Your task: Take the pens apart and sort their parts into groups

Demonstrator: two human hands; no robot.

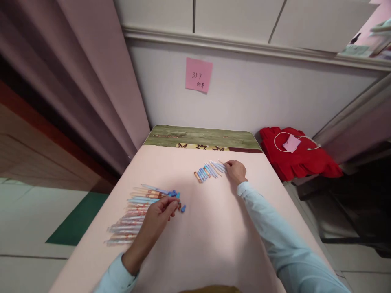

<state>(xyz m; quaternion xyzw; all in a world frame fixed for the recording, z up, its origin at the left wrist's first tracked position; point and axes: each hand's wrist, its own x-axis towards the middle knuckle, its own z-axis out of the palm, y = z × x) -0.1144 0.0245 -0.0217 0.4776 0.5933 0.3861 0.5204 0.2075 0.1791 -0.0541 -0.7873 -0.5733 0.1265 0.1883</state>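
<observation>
A row of pencils [146,196] in blue, tan and pale patterns lies on the left of the table. Over their right ends is my left hand [160,213], thumb and fingers pinched together; what they hold, if anything, I cannot make out. Small blue caps [172,193] lie against the pencil ends, and another blue cap [183,208] sits just right of my fingertips. Farther back, slim pointed sticks [213,168] like pencil tips fan out beside short patterned tubes [202,175]. My right hand [236,171] is closed on the end of the rightmost slim stick.
A pale pink cover [210,244] lies over the table, with a green patterned strip [201,136] at its far edge. A pink note [198,75] is stuck on the wall. Red cloth [275,156] with a white cable [276,142] lies right of the table; a curtain [100,69] hangs left.
</observation>
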